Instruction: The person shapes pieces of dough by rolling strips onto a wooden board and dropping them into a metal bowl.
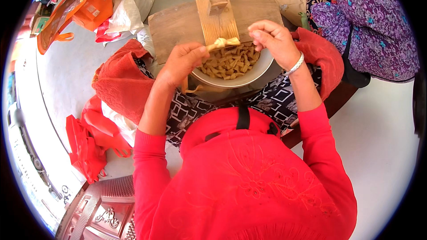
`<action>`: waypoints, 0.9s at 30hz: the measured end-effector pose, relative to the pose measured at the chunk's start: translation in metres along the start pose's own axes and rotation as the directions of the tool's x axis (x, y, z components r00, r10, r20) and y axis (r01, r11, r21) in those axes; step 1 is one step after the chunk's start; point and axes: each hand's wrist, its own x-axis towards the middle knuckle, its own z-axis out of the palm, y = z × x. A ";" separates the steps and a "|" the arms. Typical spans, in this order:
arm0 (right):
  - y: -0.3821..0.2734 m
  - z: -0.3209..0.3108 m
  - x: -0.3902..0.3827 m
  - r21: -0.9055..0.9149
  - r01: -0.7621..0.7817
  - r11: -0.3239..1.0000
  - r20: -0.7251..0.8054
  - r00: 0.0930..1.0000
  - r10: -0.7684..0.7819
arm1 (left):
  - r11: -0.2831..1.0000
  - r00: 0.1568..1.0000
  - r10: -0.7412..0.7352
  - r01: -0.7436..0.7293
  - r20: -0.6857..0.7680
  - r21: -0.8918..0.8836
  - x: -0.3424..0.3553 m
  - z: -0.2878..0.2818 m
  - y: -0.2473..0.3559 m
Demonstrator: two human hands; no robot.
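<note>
My left hand (183, 61) is closed on one end of a pale yellow, knotted, stalk-like piece (224, 42), which points right over the bowl's far part. My right hand (276, 42) is raised just right of the piece's free end, its thumb and fingertips pressed together. What they pinch, if anything, is too small to make out. Below both hands sits a pale round bowl (229, 82) holding many short brown cut strips (231, 64). Across its far side lies a wide wooden board (175, 29), topped by a lighter wooden plank (218, 22) with a small wooden block (217, 6).
Red cloths (122, 80) cover my knees on both sides of the bowl. Orange (91, 9) and white bags (133, 0) lie far left, red bags (91, 138) nearer left. Another person in purple floral clothing (369, 26) sits at the right, beside a tan sack (289, 2).
</note>
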 end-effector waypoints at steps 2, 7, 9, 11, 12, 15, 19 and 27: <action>-0.006 0.023 -0.005 0.035 0.055 0.998 0.058 0.997 -0.057 | 0.999 0.998 -0.026 0.024 0.060 0.020 -0.004 0.007 0.008; -0.010 0.031 -0.006 0.257 -0.269 0.928 0.310 0.933 0.184 | 0.998 0.991 -0.040 0.045 0.125 -0.034 0.001 0.022 0.010; 0.002 0.028 -0.005 0.263 -0.247 0.933 0.263 0.949 0.177 | 0.996 0.989 -0.086 0.086 0.122 0.000 0.002 0.022 0.009; 0.003 0.025 -0.006 0.215 -0.241 0.946 0.234 0.954 0.190 | 0.996 0.989 -0.089 0.088 0.116 0.017 0.005 0.022 0.005; 0.005 0.025 -0.006 0.190 -0.213 0.958 0.206 0.963 0.173 | 0.996 0.990 -0.090 0.088 0.112 0.026 0.006 0.021 0.004; 0.012 0.027 -0.003 0.135 -0.130 0.982 0.137 0.984 0.111 | 0.977 0.976 -0.201 0.195 0.078 0.083 0.010 0.017 0.011; 0.012 0.034 0.003 0.108 -0.028 0.994 0.015 1.000 0.026 | 0.997 0.997 -0.081 0.081 0.010 -0.019 0.014 0.010 0.012; 0.019 0.042 0.028 -0.126 0.067 0.990 -0.126 0.989 -0.083 | 0.999 0.988 0.028 -0.025 -0.150 0.025 0.040 -0.010 0.002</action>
